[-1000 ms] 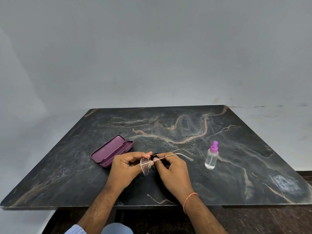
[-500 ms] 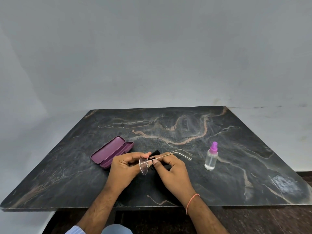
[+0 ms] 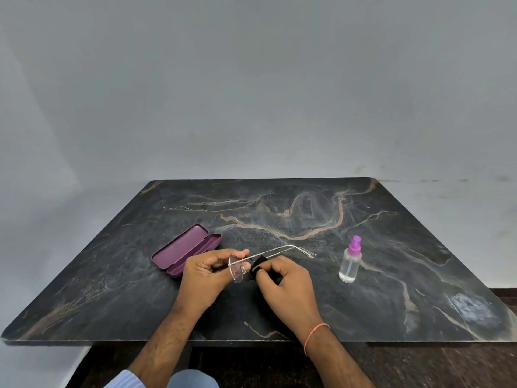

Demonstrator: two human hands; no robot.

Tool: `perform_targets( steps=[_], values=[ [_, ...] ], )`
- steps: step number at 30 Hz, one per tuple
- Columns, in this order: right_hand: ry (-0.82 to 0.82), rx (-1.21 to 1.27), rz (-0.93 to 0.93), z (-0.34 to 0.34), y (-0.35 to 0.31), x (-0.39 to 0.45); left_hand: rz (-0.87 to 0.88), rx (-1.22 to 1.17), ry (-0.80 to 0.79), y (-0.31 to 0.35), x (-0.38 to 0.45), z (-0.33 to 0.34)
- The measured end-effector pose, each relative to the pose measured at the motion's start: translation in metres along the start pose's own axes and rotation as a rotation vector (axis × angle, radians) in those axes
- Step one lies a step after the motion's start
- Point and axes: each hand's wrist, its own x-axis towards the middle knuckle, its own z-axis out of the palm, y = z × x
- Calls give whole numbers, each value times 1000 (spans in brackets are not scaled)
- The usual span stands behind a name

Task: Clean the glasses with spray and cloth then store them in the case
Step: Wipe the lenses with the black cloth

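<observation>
While left hand [image 3: 205, 271] pinches the glasses [image 3: 237, 271] by a lens, right hand [image 3: 285, 278] grips the cloth [image 3: 258, 263] against them, above the counter [image 3: 363, 317]; open case [image 3: 186, 253] left of glasses, spray [image 3: 350, 261] right.

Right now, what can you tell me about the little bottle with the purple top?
The spray bottle is small, clear and looks like plastic, with a purple pump nozzle on top. Clear liquid fills most of it. It stands upright on the dark marble table, to the right of the right hand, with a gap between. Nothing touches it but the table.
</observation>
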Motion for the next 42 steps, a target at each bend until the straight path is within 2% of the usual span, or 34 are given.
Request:
perform_targets(
  steps=[4,10,13,16,23,31,37,42],
  values=[
    [-54,123,-36,-4,-3,-1,3,-25,2,-1,2,0],
    [12,-16,-41,2,2,1,-6,0,-2,-5,2,-1],
    [-11,-33,-6,0,2,0,3,7,9,-3,1,-1],
    [-54,81,39,-4,-2,0,14,19,38,-1,2,0],
    [85,326,238,-1,10,10,0,-118,130,-2,5,-3],
    [-99,569,236,-4,7,13,-25,-188,34,2,5,1],
    [-2,440,185,-5,3,12,-110,-186,-26,-2,5,0],
    [120,362,161,-2,7,12,-115,-130,-115,-2,6,2]
  ],
)
